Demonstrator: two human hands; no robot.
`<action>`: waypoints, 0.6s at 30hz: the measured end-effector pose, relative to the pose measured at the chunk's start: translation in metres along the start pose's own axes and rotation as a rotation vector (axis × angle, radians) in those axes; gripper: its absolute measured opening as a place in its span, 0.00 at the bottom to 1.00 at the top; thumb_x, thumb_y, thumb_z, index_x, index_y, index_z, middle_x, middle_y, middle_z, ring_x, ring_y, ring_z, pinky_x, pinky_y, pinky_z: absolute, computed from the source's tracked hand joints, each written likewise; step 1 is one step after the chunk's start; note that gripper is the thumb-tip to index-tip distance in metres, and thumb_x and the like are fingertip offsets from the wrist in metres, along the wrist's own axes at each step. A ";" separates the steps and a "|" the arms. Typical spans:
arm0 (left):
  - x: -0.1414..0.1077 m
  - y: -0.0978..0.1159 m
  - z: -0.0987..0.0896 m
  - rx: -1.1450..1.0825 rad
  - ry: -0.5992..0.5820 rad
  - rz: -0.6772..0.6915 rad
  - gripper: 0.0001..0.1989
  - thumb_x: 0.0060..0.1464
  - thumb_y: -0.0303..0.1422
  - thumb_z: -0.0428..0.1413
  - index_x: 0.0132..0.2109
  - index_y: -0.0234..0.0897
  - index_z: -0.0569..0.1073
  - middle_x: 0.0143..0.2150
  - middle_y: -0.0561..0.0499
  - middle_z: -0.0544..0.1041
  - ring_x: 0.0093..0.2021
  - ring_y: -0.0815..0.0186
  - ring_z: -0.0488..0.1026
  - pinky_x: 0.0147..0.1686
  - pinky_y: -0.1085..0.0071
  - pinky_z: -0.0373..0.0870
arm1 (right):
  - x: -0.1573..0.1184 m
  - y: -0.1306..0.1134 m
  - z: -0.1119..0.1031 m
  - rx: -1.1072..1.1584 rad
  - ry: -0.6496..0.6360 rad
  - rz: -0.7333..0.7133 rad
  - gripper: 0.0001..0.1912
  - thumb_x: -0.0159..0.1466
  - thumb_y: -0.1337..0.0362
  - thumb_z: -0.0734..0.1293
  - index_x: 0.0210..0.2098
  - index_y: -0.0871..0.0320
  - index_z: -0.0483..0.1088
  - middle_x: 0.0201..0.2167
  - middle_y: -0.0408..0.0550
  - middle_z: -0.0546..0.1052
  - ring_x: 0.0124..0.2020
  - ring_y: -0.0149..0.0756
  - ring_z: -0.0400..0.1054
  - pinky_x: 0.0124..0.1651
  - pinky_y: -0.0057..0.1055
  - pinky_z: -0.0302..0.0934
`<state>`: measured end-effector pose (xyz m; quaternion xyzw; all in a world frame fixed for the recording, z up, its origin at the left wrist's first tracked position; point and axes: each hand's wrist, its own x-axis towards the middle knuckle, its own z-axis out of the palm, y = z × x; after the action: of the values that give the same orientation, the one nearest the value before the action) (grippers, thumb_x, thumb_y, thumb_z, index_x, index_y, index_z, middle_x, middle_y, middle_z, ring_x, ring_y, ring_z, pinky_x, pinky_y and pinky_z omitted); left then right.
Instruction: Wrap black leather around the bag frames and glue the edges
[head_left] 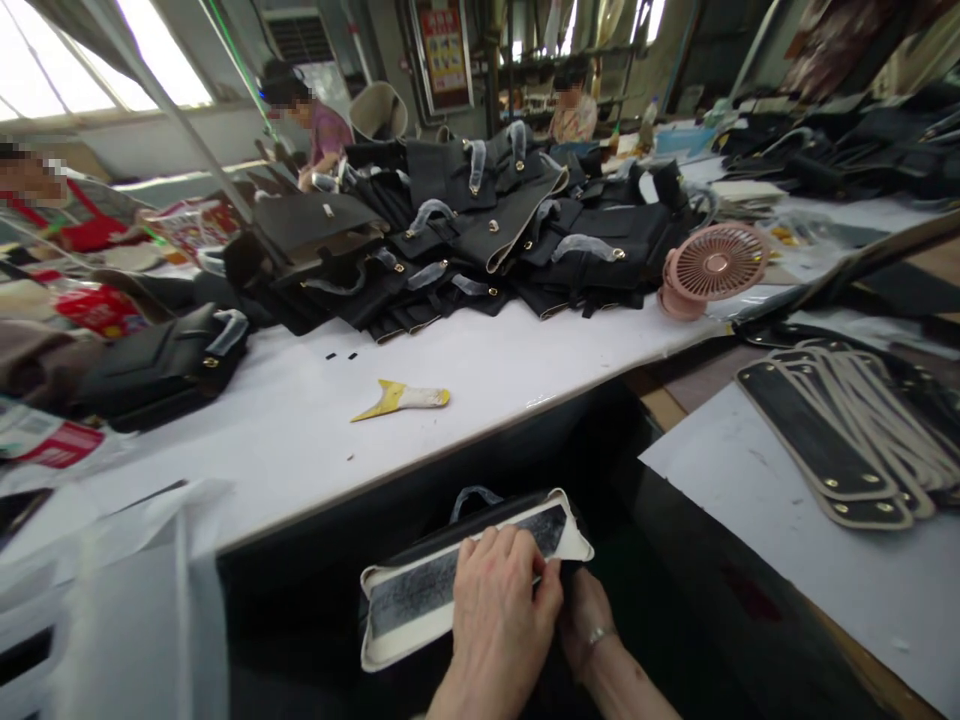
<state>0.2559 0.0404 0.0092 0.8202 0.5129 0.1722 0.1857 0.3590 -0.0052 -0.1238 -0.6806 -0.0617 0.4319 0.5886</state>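
The left hand [499, 590] lies on a black bag [420, 592], right hand [587, 618] beside it; beyond both, 1 pink fan [716, 262].

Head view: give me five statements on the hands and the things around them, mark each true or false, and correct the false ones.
1. The left hand rests on the cream-edged black piece. True.
2. A band circles the left wrist. False: the band is at the wrist of the right hand.
3. The yellow tool lies on the white table. True.
4. The pink fan stands at the picture's left end of the pile of black bags. False: the pink fan is at the right end of the pile of black bags.
5. Black strips with pale edges are stacked at the picture's right. True.
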 end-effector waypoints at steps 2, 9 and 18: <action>-0.001 0.000 0.000 0.002 0.034 0.018 0.09 0.58 0.28 0.56 0.30 0.40 0.66 0.29 0.56 0.70 0.34 0.62 0.67 0.37 0.62 0.54 | -0.011 -0.010 -0.023 -0.091 -0.007 -0.055 0.16 0.65 0.52 0.68 0.33 0.61 0.74 0.28 0.45 0.77 0.30 0.35 0.74 0.33 0.32 0.70; -0.006 0.003 -0.001 0.038 0.087 0.046 0.08 0.59 0.28 0.55 0.31 0.40 0.66 0.29 0.55 0.71 0.33 0.62 0.69 0.38 0.62 0.57 | -0.059 -0.054 -0.055 -0.731 -0.183 -1.427 0.23 0.66 0.74 0.61 0.60 0.62 0.67 0.57 0.56 0.71 0.57 0.42 0.68 0.57 0.35 0.65; -0.008 0.002 -0.005 0.061 0.069 0.102 0.06 0.60 0.27 0.55 0.34 0.39 0.68 0.32 0.53 0.73 0.35 0.60 0.70 0.38 0.62 0.62 | -0.060 -0.049 -0.035 -1.093 -0.046 -1.623 0.29 0.67 0.72 0.59 0.67 0.70 0.54 0.58 0.63 0.70 0.61 0.51 0.61 0.62 0.50 0.53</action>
<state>0.2520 0.0329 0.0136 0.8442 0.4813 0.1939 0.1340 0.3659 -0.0517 -0.0533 -0.6016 -0.7144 -0.1792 0.3092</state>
